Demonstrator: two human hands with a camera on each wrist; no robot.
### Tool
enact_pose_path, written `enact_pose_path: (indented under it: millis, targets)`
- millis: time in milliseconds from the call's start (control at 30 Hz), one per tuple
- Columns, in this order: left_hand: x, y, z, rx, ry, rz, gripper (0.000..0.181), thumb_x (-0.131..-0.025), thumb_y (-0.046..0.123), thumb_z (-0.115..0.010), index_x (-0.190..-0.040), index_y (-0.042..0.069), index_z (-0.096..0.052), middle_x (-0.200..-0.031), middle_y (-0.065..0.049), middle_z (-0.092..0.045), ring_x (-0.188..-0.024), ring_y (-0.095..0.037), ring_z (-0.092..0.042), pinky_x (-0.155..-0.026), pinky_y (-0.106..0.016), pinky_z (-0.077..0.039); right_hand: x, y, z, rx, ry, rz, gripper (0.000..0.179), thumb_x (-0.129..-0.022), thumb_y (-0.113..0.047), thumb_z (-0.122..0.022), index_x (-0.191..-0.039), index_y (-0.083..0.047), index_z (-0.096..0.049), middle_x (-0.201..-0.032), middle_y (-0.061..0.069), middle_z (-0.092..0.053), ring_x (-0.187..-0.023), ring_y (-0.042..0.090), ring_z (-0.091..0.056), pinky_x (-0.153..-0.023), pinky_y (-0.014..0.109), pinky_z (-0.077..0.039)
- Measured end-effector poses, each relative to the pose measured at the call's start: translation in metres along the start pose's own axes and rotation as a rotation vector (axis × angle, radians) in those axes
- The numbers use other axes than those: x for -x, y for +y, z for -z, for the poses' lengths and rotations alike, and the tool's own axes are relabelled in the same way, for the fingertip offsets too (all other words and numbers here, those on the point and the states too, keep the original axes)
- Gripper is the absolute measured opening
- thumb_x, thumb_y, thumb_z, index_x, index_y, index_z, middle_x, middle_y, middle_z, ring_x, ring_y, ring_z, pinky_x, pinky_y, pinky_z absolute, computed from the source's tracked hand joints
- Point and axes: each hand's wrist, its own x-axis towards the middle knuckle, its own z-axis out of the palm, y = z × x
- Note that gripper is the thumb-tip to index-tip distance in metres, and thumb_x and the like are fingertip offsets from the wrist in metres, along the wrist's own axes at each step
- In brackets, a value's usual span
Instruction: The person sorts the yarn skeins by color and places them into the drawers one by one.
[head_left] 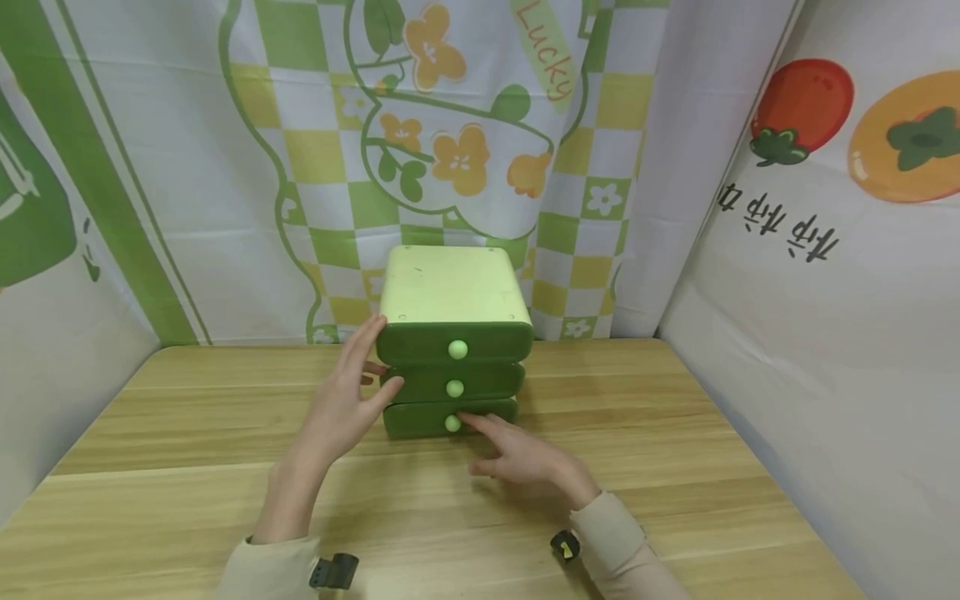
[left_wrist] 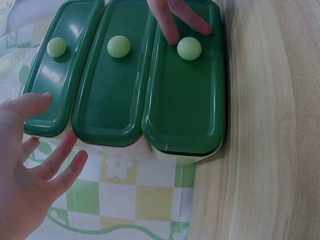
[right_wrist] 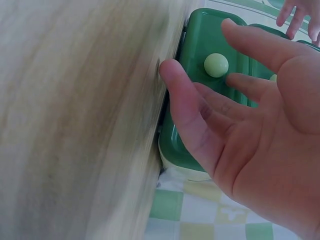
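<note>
A small cabinet with a pale green top [head_left: 453, 283] has three dark green drawers, each with a round light green knob. My left hand [head_left: 337, 412] is at the cabinet's left side, its fingers spread along the side and its thumb by the middle drawer [head_left: 420, 383]. Low on the right, my right hand [head_left: 521, 454] reaches to the bottom drawer [left_wrist: 185, 105], with extended fingertips at its front beside the knob [left_wrist: 189, 48]. A thin dark gap shows behind that drawer's front in the left wrist view. Neither hand grips anything.
The cabinet stands on a wood-grain table [head_left: 637, 467], near its back edge. Behind hangs a checked, flowered curtain [head_left: 315, 158]. Printed white walls flank the table, with fruit pictures on the right wall [head_left: 825, 333]. A dark band [head_left: 333, 571] is at the left cuff.
</note>
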Motion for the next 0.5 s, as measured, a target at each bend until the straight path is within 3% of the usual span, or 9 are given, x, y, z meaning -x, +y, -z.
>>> enact_pose_path:
  millis: [500]
  targets:
    - [0.0001,0.0002,0.0003,0.001,-0.003,0.002,0.083,-0.097,0.022,-0.066,-0.16,0.031,-0.012,-0.167,0.0,-0.015,-0.107,-0.029,-0.065,-0.079,-0.044,-0.061,0.0005,-0.0014,0.0016,0.04,0.002,-0.015,0.073,-0.098,-0.034,-0.062,-0.159,-0.016,-0.026,-0.154,0.013,-0.039,-0.139,0.025,-0.044,-0.116,0.046,-0.039]
